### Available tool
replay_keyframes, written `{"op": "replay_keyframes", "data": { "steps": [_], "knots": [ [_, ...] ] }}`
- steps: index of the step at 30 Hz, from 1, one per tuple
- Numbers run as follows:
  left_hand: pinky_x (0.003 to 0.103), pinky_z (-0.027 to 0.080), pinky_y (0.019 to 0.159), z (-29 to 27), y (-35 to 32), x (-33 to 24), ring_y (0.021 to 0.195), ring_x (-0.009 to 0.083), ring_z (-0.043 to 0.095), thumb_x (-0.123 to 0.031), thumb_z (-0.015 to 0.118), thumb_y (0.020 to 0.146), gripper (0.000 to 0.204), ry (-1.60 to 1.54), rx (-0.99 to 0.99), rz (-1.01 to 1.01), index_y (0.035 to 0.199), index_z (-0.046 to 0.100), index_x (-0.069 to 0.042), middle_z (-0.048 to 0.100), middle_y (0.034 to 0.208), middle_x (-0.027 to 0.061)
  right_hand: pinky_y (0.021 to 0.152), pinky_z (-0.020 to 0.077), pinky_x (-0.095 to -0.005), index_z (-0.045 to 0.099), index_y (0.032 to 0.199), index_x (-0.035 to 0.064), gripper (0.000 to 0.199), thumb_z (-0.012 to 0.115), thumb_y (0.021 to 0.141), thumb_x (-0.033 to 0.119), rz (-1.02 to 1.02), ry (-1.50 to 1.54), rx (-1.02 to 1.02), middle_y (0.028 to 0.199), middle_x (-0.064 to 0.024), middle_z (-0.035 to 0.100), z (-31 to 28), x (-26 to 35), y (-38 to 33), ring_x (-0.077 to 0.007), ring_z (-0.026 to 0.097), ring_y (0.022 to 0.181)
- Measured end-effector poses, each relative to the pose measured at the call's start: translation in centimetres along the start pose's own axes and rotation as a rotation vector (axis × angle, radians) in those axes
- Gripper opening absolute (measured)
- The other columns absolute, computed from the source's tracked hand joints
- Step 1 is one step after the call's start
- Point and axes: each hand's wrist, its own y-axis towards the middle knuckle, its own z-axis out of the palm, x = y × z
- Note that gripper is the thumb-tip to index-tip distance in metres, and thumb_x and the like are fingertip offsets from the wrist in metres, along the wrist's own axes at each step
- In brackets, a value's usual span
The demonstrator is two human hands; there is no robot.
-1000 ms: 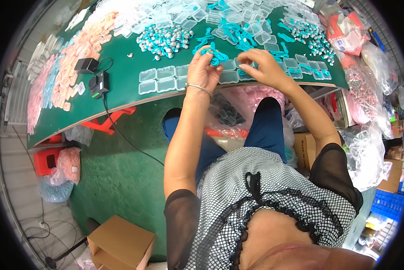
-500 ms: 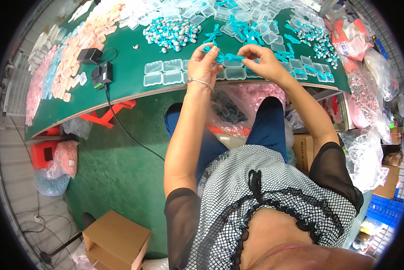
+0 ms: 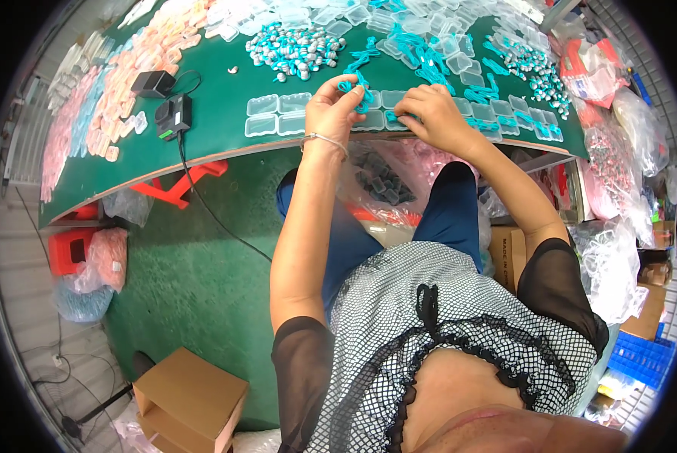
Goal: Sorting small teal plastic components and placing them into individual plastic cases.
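My left hand (image 3: 328, 115) pinches a looped bundle of teal cord (image 3: 363, 98) between thumb and fingers, just above the row of boxes. My right hand (image 3: 438, 115) has its fingers drawn together and pointing down into an opened clear plastic box. A short piece of teal cord (image 3: 390, 116) shows at its fingertips; the rest is covered by the hand. Left of my hands, more clear boxes (image 3: 276, 124) lie opened flat along the table's near edge. To the right, other opened boxes (image 3: 523, 119) hold teal cord.
Teal-and-grey small parts (image 3: 297, 51) form a heap on the green table (image 3: 210, 90), with another heap (image 3: 531, 68) at right. Loose teal cords (image 3: 427, 60) and clear boxes lie beyond my hands. Peach cases (image 3: 138, 75) and a black device with a cable (image 3: 174, 115) sit left.
My right hand has lowered its teal cord bundle into an opened box, coming nearer the table edge. My left hand has shifted slightly left and down, still gripping its bundle.
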Motion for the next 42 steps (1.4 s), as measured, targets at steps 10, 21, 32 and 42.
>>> {"op": "replay_keyframes", "data": {
  "steps": [10, 21, 32, 42],
  "knots": [
    [0.022, 0.05, 0.056, 0.0, -0.9, -0.5, 0.073, 0.0098, 0.062, -0.01, 0.07, 0.08, 0.025, 0.298, 0.019, 0.035, 0.104, 0.065, -0.005, 0.065, 0.085, 0.0032, 0.072, 0.0478, -0.0243, 0.059, 0.101, 0.0023, 0.022, 0.067, 0.083, 0.012, 0.389, 1.114, -0.062, 0.087, -0.0024, 0.06, 1.9, 1.1, 4.0, -0.0079, 0.056, 0.078],
    [0.024, 0.051, 0.064, -4.0, -0.2, -3.1, 0.075, 0.01, 0.061, -0.004, 0.073, 0.075, 0.028, 0.7, -0.103, 0.213, 0.101, 0.062, -0.001, 0.064, 0.082, 0.0051, 0.071, 0.0432, -0.0338, 0.062, 0.086, 0.0104, 0.014, 0.062, 0.073, 0.005, -0.087, 0.191, -0.01, 0.08, -0.003, 0.06, 1.2, 0.9, 3.7, -0.0195, 0.059, 0.074],
    [0.033, 0.052, 0.065, -4.5, -0.4, -4.4, 0.074, 0.0226, 0.064, -0.004, 0.074, 0.069, 0.025, 1.39, 0.165, 0.64, 0.092, 0.065, -0.007, 0.064, 0.083, 0.0081, 0.081, 0.0377, -0.0392, 0.063, 0.08, 0.0145, 0.007, 0.064, 0.074, 0.012, -0.226, -0.119, -0.087, 0.078, 0.0002, 0.057, 2.7, 1.5, 4.0, -0.0192, 0.056, 0.081],
    [0.041, 0.048, 0.071, -4.6, -0.5, -4.7, 0.081, 0.0305, 0.059, -0.004, 0.07, 0.068, 0.016, 1.608, 0.398, 0.744, 0.082, 0.064, -0.006, 0.062, 0.083, 0.0091, 0.079, 0.0371, -0.0399, 0.063, 0.082, 0.0156, 0.007, 0.064, 0.075, 0.017, -0.12, -0.053, -0.081, 0.08, -0.0002, 0.057, 2.0, 1.3, 3.3, -0.0192, 0.056, 0.084]
  ]
}}
